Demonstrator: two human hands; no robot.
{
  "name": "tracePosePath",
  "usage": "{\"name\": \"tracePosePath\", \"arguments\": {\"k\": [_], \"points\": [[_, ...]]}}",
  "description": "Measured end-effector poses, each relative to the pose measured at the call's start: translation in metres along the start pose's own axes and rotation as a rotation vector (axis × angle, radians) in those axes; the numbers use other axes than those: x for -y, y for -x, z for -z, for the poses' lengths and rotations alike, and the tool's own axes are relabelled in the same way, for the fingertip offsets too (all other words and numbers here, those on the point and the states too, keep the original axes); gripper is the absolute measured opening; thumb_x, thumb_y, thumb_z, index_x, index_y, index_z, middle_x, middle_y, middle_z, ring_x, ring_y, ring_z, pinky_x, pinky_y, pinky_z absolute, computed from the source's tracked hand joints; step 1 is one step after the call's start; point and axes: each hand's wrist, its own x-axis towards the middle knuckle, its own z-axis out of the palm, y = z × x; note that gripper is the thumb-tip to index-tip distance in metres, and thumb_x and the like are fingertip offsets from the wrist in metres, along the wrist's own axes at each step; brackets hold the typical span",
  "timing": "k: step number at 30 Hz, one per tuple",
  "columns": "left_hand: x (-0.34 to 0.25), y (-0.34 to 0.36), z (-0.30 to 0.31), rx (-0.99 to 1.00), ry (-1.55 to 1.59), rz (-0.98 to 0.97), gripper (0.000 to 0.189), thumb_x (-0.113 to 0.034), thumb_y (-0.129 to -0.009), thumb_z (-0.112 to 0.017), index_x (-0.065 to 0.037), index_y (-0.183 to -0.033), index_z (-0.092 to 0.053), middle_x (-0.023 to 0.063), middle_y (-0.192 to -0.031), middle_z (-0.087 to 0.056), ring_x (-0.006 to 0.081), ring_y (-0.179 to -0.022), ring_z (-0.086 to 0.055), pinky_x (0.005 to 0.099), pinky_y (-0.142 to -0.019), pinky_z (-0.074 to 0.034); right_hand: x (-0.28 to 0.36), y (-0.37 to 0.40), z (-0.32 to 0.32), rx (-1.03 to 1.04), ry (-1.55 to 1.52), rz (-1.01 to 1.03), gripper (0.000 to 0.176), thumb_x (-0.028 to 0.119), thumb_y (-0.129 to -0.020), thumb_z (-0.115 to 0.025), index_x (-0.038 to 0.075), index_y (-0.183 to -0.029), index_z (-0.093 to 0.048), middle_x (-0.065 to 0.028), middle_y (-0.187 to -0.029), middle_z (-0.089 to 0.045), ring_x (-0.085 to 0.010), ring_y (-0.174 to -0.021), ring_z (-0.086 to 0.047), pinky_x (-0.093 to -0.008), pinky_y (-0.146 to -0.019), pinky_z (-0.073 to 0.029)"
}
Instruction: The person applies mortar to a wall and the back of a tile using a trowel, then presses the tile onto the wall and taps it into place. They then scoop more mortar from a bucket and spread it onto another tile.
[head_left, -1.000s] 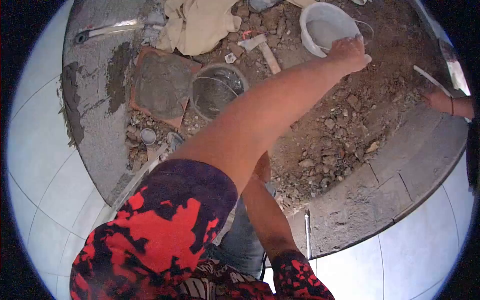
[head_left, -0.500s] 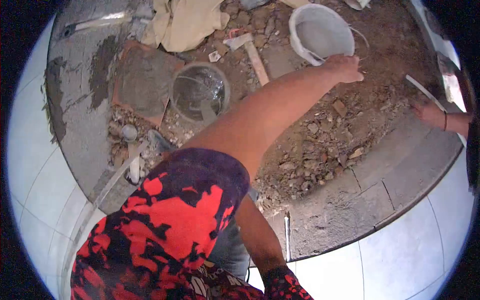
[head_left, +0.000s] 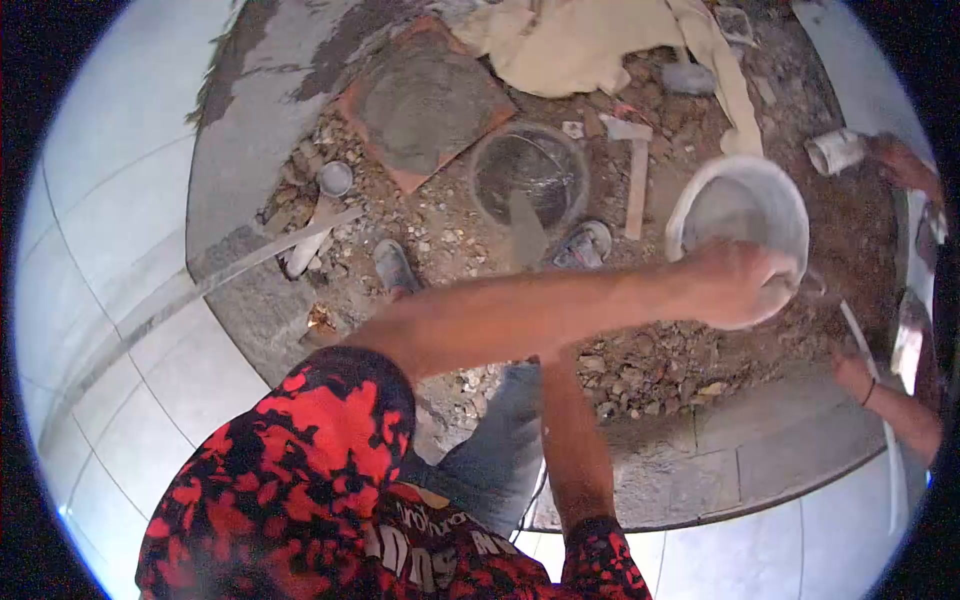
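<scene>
An even hold suits the white bucket (head_left: 740, 164), its near rim gripped by the left hand (head_left: 742, 276); the hidden right hand's state cannot be told.

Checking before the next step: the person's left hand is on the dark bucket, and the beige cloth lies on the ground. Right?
Not quite: the head view shows the left hand on the white bucket, not the dark bucket. The beige cloth does lie on the ground.
</scene>
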Motion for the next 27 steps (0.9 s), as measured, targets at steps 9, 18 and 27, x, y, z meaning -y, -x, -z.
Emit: {"name": "tracePosePath", "arguments": {"k": [9,18,27], "points": [[-0.016,0.213,0.100,-0.178,0.167,0.206,0.030,-0.027,-0.087,-0.048,-0.013,-0.113,-0.055,0.0137,-0.075,-0.063,0.0272,-0.072,-0.064,0.0416,-0.067,-0.049,0.005,0.027,-0.034,-0.049,0.461,0.009,0.041,0.031,-0.088,-0.050,0.002,-0.117,-0.047,-0.0173,-0.114,-0.049,-0.0289,-0.104,-0.046,-0.0381,-0.091,-0.036],[0.103,0.398,0.196,-0.569,0.515,0.465,0.034,-0.029,-0.087,-0.052,-0.006,-0.111,-0.053,0.0066,-0.076,-0.064,0.0110,-0.068,-0.061,0.0275,-0.064,-0.049,0.035,0.013,-0.097,-0.193,0.588,0.102,0.036,0.026,-0.087,-0.052,0.000,-0.112,-0.049,-0.0168,-0.103,-0.051,-0.0282,-0.099,-0.049,-0.0392,-0.088,-0.038],[0.255,0.512,0.220,-0.945,0.508,0.554,0.029,-0.027,-0.083,-0.057,-0.007,-0.104,-0.054,0.0086,-0.079,-0.064,0.0137,-0.071,-0.062,0.0301,-0.066,-0.048,0.063,0.037,-0.160,0.044,0.766,0.200,0.049,0.027,-0.086,-0.054,0.000,-0.125,-0.042,-0.0186,-0.109,-0.053,-0.0312,-0.101,-0.052,-0.0378,-0.088,-0.041]]}}
